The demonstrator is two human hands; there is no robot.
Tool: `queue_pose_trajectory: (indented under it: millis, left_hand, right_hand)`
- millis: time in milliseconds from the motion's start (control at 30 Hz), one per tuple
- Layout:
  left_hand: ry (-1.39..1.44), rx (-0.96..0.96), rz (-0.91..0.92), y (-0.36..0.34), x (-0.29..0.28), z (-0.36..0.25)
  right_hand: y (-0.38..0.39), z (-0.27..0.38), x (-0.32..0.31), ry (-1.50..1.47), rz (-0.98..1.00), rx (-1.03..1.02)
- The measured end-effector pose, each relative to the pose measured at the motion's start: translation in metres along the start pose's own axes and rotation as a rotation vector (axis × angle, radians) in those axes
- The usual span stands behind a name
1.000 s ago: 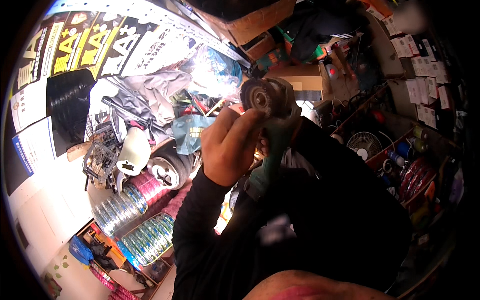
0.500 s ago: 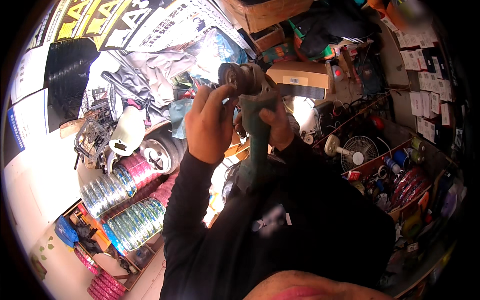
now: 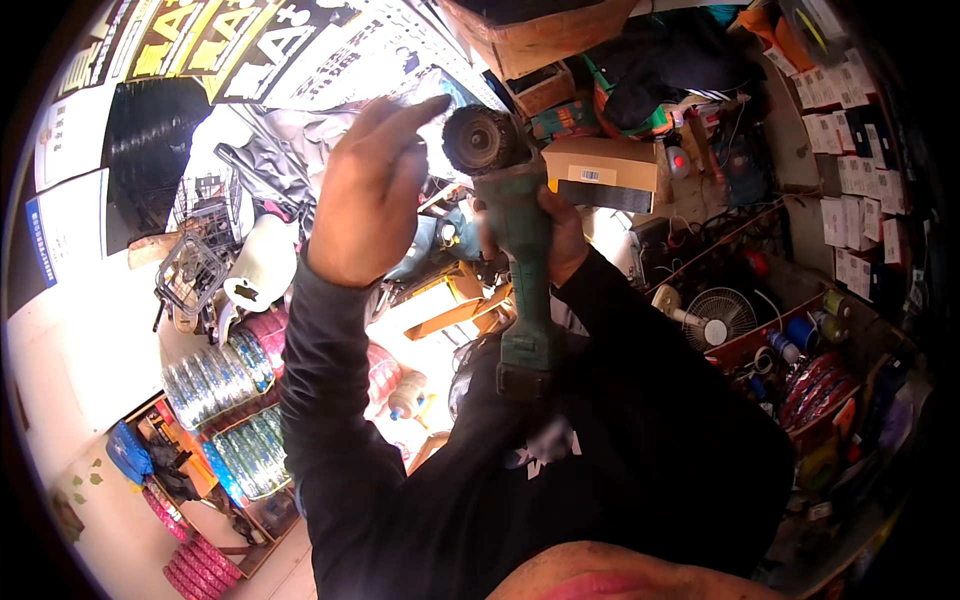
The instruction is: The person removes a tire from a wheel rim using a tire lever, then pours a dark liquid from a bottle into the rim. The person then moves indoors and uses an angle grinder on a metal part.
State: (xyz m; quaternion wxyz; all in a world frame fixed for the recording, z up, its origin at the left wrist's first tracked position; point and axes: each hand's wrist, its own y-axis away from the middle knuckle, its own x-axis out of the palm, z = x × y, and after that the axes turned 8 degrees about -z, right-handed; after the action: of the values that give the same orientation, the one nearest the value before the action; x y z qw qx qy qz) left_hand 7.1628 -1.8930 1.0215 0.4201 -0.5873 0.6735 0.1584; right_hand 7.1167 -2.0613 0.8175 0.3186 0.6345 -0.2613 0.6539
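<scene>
A green cordless angle grinder [image 3: 522, 230] stands upright before my chest, its dark battery end low and its head at the top. The round, dark, toothed-looking disc [image 3: 478, 140] at the head faces toward me. My right hand [image 3: 568, 235] is wrapped round the grinder's body just under the head, thumb in front. Left of the disc is my left hand [image 3: 370, 195], raised and apart from the tool. Its index finger stretches toward the disc while the other fingers are bent. Nothing shows in that hand, and it is slightly blurred.
Behind the tool, a cardboard box [image 3: 600, 165] stands on a cluttered surface. A white fan [image 3: 715, 315] is at the right, beside a bin of mixed goods. Wrapped tyres [image 3: 215, 385] and a wire basket [image 3: 190, 270] are at the left. White boxes [image 3: 865, 170] line the right wall.
My left hand has come off the grinder's head and moved left and up, its index finger now extended. The grinder has turned so its disc shows more fully. My right hand still grips it.
</scene>
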Motion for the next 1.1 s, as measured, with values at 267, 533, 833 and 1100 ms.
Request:
queue_pose_trajectory:
  millis: [267,533,833,1100]
  left_hand:
    - [0.029,-0.115,0.08,-0.006,0.03,-0.012]
    - [-0.22,0.061,-0.158,0.014,0.051,-0.02]
    - [-0.348,0.236,-0.192,0.024,0.055,-0.036]
    - [-0.271,0.211,-0.105,0.029,0.06,-0.041]
  right_hand:
    - [0.007,-0.001,-0.007,-0.065,0.042,-0.012]
    - [0.024,-0.004,-0.002,-0.083,0.028,-0.011]
    - [0.037,-0.005,0.0,-0.058,0.021,-0.055]
    - [0.049,0.001,-0.005,-0.054,0.013,-0.056]
